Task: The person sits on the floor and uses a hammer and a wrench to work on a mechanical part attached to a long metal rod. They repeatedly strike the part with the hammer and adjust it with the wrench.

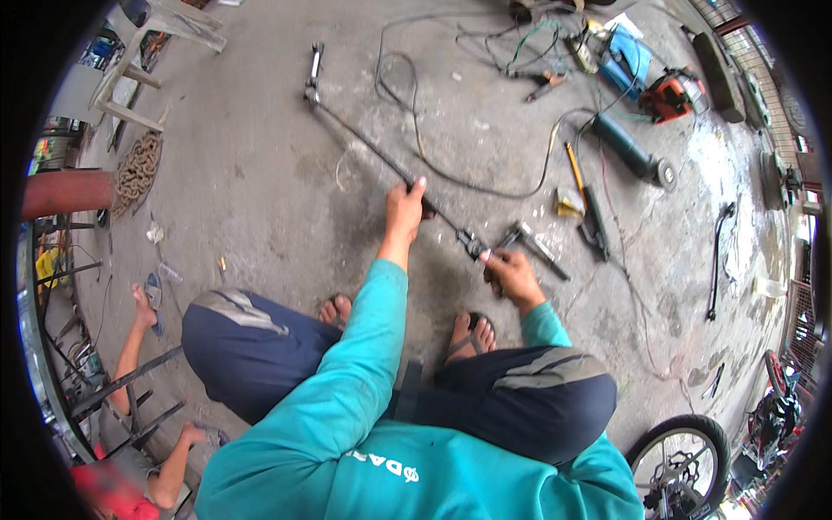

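A long dark metal rod (364, 141) slants across the middle, with a jointed metal fitting (314, 80) at its far end and a forked joint (469, 242) at its near end. My left hand (404, 213) is wrapped round the rod, closer to the near joint. With thumb and fingers closed, my right hand (513, 276) grips the near joint's end. Just beyond that hand a hammer (543, 251) lies on the concrete floor (260, 156).
To the right lie an electrode holder (594, 217), a yellow block (568, 204), an angle grinder (631, 149) and a long wrench-like bar (719, 260). A cable (485, 189) loops beyond my hands. At left are a chain (137, 173), a chair (130, 104) and another person's leg (130, 355). A wheel (685, 459) stands lower right.
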Motion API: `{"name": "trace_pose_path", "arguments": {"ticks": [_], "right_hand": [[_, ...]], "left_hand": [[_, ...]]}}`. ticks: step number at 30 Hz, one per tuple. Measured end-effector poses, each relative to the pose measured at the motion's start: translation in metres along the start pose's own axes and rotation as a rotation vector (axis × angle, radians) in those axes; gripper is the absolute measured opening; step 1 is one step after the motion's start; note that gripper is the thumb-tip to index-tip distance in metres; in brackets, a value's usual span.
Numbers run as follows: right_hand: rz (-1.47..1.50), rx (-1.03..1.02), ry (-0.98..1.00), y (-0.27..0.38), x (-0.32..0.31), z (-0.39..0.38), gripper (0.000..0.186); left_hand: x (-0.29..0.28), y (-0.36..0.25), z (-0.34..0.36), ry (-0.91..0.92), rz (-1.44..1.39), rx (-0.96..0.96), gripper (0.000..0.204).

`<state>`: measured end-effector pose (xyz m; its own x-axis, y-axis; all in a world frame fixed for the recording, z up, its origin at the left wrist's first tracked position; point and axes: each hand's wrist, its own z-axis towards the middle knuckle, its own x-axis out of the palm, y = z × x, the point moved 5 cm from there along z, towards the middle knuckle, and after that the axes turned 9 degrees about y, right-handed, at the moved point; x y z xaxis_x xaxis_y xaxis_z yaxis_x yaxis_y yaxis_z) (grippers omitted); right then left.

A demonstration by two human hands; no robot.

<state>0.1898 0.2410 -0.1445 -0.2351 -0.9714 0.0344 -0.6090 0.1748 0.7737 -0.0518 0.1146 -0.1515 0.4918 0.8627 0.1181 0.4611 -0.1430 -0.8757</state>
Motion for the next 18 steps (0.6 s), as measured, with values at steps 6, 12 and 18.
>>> {"name": "trace_pose_path", "arguments": {"ticks": [6, 12, 18], "right_hand": [[0.147, -0.112, 0.162, -0.019, -0.007, 0.01, 0.054], [-0.689, 0.015, -0.193, 0.032, -0.017, -0.021, 0.051], [-0.482, -0.017, -0.249, 0.05, -0.047, -0.037, 0.044]], "left_hand": [[0.002, 0.006, 0.005, 0.036, -0.008, -0.079, 0.031], [-0.012, 0.012, 0.008, 0.047, 0.063, -0.123, 0.032], [-0.027, -0.011, 0.02, 0.217, 0.539, -0.415, 0.048]]}}
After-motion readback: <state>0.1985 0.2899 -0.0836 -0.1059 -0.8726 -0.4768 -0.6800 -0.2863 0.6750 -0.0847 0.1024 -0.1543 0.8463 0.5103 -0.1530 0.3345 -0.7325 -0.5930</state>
